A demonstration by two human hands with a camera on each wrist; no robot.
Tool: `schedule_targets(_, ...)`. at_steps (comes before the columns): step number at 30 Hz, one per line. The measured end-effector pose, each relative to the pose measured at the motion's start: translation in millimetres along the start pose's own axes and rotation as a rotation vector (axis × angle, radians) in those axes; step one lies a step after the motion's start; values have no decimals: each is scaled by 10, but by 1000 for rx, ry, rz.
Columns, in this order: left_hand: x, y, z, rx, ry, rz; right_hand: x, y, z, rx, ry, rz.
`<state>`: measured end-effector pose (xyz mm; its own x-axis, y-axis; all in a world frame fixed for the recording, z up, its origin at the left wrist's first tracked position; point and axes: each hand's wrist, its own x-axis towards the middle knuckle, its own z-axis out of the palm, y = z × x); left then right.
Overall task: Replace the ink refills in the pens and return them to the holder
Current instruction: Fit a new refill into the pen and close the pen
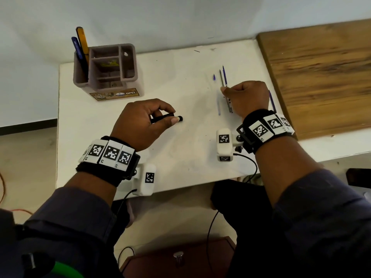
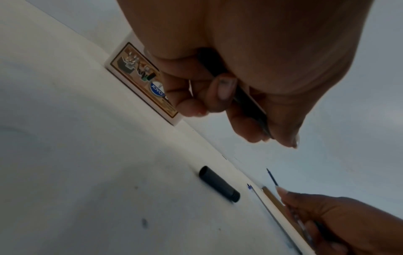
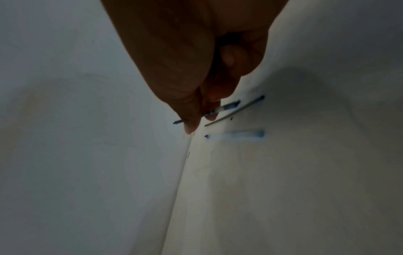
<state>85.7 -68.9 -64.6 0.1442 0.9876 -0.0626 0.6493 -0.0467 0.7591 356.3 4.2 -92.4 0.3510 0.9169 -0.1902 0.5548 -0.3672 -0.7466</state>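
Observation:
My left hand [image 1: 166,117] [image 2: 240,110] grips a black pen barrel [image 1: 161,118] [image 2: 244,96] just above the white table [image 1: 180,157]. A short black cap [image 2: 219,183] lies on the table under it, showing past my thumb [image 1: 180,118]. My right hand [image 1: 225,90] [image 3: 200,119] pinches a thin blue refill [image 1: 224,75] [image 3: 226,107] at the table's right. A grey refill [image 1: 221,77] [image 3: 235,111] and a clear one with a blue tip [image 1: 218,105] [image 3: 235,135] lie beside it. The grey holder [image 1: 128,63] stands far left with a blue pen [image 1: 77,49] and a yellow pen [image 1: 83,42].
A wooden board [image 1: 321,77] adjoins the table on the right. Another blue stick [image 1: 272,101] lies just right of my right hand. The table's near edge runs in front of my wrists, with a brown wooden box [image 1: 180,257] on the floor below.

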Motion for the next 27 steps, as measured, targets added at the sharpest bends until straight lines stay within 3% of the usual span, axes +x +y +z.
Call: schedule_targets(27,34,88,52,8,-9,3,120,42,113,-201,-2,9)
